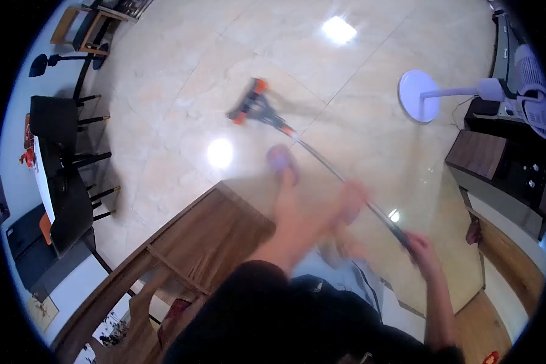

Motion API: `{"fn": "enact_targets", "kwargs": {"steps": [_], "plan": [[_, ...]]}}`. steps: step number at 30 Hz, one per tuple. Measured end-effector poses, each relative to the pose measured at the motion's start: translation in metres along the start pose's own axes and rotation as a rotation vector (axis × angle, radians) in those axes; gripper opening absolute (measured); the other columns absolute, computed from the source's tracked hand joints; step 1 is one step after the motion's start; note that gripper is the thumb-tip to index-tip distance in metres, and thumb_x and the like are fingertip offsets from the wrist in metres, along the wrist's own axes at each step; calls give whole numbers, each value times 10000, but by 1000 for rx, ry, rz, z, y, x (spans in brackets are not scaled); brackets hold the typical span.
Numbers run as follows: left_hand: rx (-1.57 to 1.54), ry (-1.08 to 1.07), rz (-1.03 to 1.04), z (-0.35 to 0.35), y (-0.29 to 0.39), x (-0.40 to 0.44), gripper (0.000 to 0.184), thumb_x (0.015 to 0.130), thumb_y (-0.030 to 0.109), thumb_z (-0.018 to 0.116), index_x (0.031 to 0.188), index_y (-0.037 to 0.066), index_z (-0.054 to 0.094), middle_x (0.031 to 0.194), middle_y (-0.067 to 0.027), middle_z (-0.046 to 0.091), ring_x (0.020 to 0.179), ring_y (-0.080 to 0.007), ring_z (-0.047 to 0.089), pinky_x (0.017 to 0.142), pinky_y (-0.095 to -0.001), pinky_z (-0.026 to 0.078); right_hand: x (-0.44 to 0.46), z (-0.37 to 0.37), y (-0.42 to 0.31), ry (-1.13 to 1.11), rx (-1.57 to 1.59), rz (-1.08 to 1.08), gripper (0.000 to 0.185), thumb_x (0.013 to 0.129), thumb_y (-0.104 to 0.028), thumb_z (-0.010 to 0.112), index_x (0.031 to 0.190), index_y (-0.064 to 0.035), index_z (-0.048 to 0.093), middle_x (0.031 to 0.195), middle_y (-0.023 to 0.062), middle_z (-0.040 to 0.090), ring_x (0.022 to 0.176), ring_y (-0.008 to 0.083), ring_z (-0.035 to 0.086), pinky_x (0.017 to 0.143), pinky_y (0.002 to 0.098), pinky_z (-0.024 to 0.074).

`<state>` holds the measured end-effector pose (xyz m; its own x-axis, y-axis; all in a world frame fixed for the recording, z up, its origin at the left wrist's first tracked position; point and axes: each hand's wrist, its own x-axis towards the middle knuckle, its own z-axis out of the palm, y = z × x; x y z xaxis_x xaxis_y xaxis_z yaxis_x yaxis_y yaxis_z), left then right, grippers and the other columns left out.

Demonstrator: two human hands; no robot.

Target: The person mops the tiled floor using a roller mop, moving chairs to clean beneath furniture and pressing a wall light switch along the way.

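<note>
Long-handled mop (pixel 323 159), as I view it remotely: its long axis slants forward and leftward from my right hand (pixel 421 250), wrapped round the near end, to the mop head (pixel 249 106) over the tiled floor (pixel 164 121). My left hand (pixel 353 197), blurred but apparently gripping farther down the pole, is nearer that head.

No legible txt, brands, nos. or signs in view.
</note>
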<state>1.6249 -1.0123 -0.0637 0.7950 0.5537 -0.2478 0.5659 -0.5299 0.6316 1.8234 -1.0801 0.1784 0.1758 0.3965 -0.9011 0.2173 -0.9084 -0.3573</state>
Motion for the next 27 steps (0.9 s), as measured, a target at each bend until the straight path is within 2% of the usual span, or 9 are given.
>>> {"fn": "enact_targets", "kwargs": {"steps": [4, 5, 9, 13, 15, 18, 21, 23, 27], "plan": [[-552, -278, 515, 38, 222, 37, 675, 459, 200, 760, 1082, 137, 507, 1109, -104, 496, 1115, -293, 433, 994, -510, 220, -156, -136, 121, 283, 23, 297, 264, 861, -263, 547, 1027, -66, 607, 695, 8, 572, 481, 63, 444, 396, 214, 344], [-461, -283, 568, 13, 257, 33, 612, 494, 274, 757, 1036, 135, 508, 1097, -98, 505, 1098, -273, 441, 959, -510, 242, -188, -129, 91, 438, -65, 335, 220, 810, -292, 546, 821, -81, 605, 587, 18, 556, 393, 65, 416, 324, 199, 304], [-416, -463, 584, 49, 293, 48, 431, 575, 306, 713, 926, 121, 545, 951, -79, 577, 996, -274, 523, 848, -505, 343, -204, -164, 186, 399, -61, 291, 281, 804, -318, 572, 788, -44, 633, 550, 40, 564, 403, 79, 453, 328, 226, 313], [-277, -397, 595, 38, 213, 22, 184, 659, 256, 643, 781, 124, 603, 737, -78, 614, 797, -272, 603, 693, -484, 429, -151, -78, 227, 221, 142, 189, 317, 825, -345, 578, 827, -32, 630, 593, 21, 559, 425, 69, 433, 352, 234, 325], [-207, -442, 543, 35, 127, 14, 127, 687, 234, 608, 772, 138, 611, 730, -89, 609, 764, -278, 597, 690, -456, 441, -111, -11, 141, 55, 445, 373, 323, 849, -345, 559, 975, -48, 580, 654, 20, 530, 455, 75, 411, 394, 218, 346], [-96, -324, 660, -33, -38, 36, 93, 728, 190, 551, 760, 133, 618, 749, -113, 601, 736, -287, 589, 689, -438, 447, 5, 69, 86, -394, 657, 116, 417, 908, -195, 463, 1306, -99, 383, 699, 9, 547, 477, 82, 467, 399, 235, 378], [301, -139, 69, -111, -166, 74, 270, 708, 151, 568, 976, 125, 544, 1063, -118, 521, 1019, -306, 493, 766, -572, 386, 114, 112, -31, -137, 279, -456, 521, 904, -195, 463, 1373, -106, 255, 798, 39, 575, 596, 92, 526, 511, 230, 425], [377, 85, -282, -154, -183, 115, 383, 760, 248, 596, 1108, 143, 475, 1289, -157, 345, 1171, -309, 390, 854, -627, 324, 140, 91, -124, -141, 485, -321, 502, 894, -180, 466, 1363, -107, 301, 862, 33, 578, 681, 95, 522, 593, 246, 441], [222, 281, -145, -119, -180, 160, 424, 744, 269, 627, 1136, 163, 506, 1208, -198, 428, 1192, -340, 361, 892, -552, 341, 174, 66, -88, -75, 400, -380, 427, 887, -142, 465, 1307, -100, 408, 886, 0, 542, 738, 79, 496, 632, 228, 429]]}}
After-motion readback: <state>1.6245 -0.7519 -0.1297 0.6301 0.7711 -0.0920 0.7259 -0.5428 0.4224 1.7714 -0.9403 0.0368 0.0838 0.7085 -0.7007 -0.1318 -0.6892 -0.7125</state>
